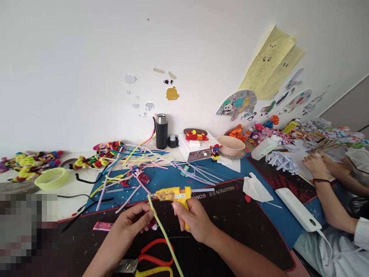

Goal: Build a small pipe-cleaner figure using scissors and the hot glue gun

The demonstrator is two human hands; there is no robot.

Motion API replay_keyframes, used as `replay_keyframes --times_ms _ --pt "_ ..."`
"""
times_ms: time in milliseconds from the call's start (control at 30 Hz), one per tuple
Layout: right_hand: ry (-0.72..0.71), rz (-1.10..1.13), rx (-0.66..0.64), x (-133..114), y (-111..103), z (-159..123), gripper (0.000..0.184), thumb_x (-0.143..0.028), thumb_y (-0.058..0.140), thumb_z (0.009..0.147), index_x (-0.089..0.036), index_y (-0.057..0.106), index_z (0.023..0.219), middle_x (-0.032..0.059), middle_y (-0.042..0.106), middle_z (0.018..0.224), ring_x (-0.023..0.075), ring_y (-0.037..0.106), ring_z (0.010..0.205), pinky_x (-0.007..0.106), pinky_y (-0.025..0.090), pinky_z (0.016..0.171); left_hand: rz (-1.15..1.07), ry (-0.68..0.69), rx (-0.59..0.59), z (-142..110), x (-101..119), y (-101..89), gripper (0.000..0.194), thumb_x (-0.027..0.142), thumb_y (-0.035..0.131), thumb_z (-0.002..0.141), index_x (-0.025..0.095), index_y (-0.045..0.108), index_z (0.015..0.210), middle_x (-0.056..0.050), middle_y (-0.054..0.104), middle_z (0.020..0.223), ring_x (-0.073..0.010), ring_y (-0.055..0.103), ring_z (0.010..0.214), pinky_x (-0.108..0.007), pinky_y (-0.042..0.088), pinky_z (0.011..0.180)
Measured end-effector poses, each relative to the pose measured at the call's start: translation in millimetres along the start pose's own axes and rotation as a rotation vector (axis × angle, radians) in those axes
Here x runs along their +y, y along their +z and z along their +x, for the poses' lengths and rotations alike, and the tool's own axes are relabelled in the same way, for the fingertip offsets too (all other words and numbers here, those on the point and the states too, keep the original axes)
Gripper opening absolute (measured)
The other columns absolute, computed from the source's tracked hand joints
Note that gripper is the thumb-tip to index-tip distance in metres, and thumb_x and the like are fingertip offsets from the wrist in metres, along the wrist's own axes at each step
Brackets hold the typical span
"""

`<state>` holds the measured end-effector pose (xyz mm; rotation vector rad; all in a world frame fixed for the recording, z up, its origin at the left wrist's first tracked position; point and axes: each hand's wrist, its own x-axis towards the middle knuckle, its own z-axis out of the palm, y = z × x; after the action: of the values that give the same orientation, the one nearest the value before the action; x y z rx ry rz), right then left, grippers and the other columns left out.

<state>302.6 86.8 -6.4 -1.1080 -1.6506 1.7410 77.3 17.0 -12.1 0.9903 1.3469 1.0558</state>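
Observation:
My left hand [135, 223] pinches a yellow-green pipe cleaner [166, 235] near its upper end; the stem runs down past the bottom edge. My right hand [197, 221] is wrapped round the handle of a yellow hot glue gun [170, 194], with a pale glue stick [203, 189] poking out of its back. The gun's nozzle points left, at the pipe cleaner's tip; I cannot tell if they touch. A small dark red and white piece [155, 224] shows behind my left fingers, partly hidden. Below lie scissors [129, 265] with red and yellow handles.
Loose pipe cleaners [144, 154] and a small doll figure [141, 175] lie beyond my hands. Behind stand a black flask [162, 132] and a pink bowl [230, 145]. A white power bank [298, 209] lies right, near another person's hands [315, 165]. A green basket [52, 179] sits left.

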Motion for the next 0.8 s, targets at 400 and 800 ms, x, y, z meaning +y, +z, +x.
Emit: replay_keyframes --times_ms 400,800 --pt "-0.023 -0.028 0.0 -3.5 2.2 0.3 0.078 -0.099 0.056 0.084 -0.022 0.058 0.071 -0.0037 0.05 0.044 0.0103 0.04 0.041 0.025 0.03 0.045 -0.002 0.001 0.006 0.0 0.2 0.9 0.055 0.076 0.082 0.079 0.022 0.075 0.075 -0.001 0.064 0.07 -0.0171 0.051 0.067 -0.028 0.044 0.064" --pt "-0.036 -0.048 -0.006 -0.3 1.7 -1.6 0.075 -0.095 0.057 0.089 -0.022 0.056 0.07 -0.0037 0.049 0.044 0.0102 0.04 0.04 0.025 0.032 0.046 0.007 0.011 0.022 -1.1 5.9 2.2 0.058 0.079 0.081 0.078 0.022 0.074 0.073 -0.001 0.062 0.069 -0.0174 0.05 0.066 -0.028 0.045 0.063"
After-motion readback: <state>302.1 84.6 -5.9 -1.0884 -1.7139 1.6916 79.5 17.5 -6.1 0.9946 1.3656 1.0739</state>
